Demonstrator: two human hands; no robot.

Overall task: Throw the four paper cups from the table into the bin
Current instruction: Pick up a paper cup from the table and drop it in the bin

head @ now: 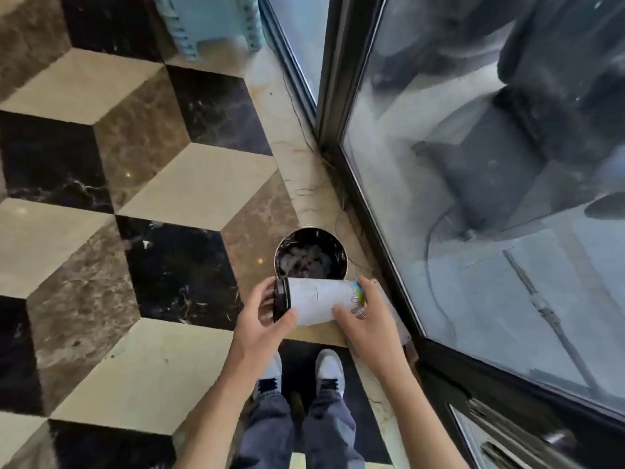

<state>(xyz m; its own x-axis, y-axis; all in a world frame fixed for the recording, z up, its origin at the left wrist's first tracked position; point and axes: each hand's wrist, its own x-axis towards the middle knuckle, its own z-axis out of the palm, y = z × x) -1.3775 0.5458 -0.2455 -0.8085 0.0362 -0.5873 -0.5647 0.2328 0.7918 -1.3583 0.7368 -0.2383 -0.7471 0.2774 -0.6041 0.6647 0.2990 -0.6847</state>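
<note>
Both hands, left hand (260,319) and right hand (363,319), grip a sideways paper cup (318,301) just above the open bin (311,253) on the floor.

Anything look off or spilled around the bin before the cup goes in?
Nothing spilled. The cup lies sideways, lid on, between the left hand and right hand, just short of the open bin, which already holds crumpled waste. Thin scratch-like marks show on the floor near the bin.
</note>
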